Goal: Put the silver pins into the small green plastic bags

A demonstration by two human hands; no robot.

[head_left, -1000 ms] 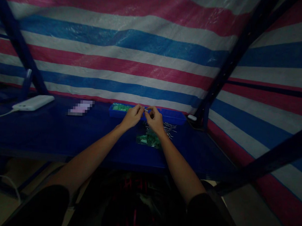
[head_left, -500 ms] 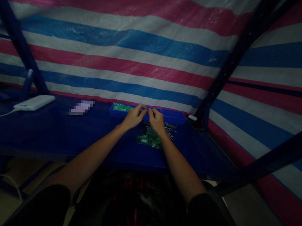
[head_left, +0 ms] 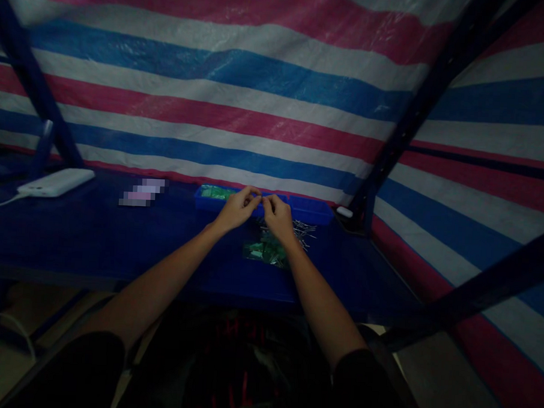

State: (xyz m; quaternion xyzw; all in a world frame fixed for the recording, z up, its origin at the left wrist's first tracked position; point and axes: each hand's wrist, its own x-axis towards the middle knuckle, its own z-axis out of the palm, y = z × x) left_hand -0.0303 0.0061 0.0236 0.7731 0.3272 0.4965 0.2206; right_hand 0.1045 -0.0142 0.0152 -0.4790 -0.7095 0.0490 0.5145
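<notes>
Striped sheeting (head_left: 213, 105) backs the left hand (head_left: 238, 208) and right hand (head_left: 277, 216), curled fingertip-close near blue tray (head_left: 311, 212); whether they grip anything, I cannot tell.

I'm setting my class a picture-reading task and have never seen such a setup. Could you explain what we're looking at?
No machine here: a person works with a bare left hand and a bare right hand, seen from a camera worn on the head, looking forward and down. On the blue table, a low blue plastic tray stands beyond the hands, with green plastic packaging at its left end. Nearer lie thin silvery metal rods and a crinkled green plastic packet. A flat white box with a white cable sits far left. The hands are close together; anything held between them is too small to make out.
</notes>
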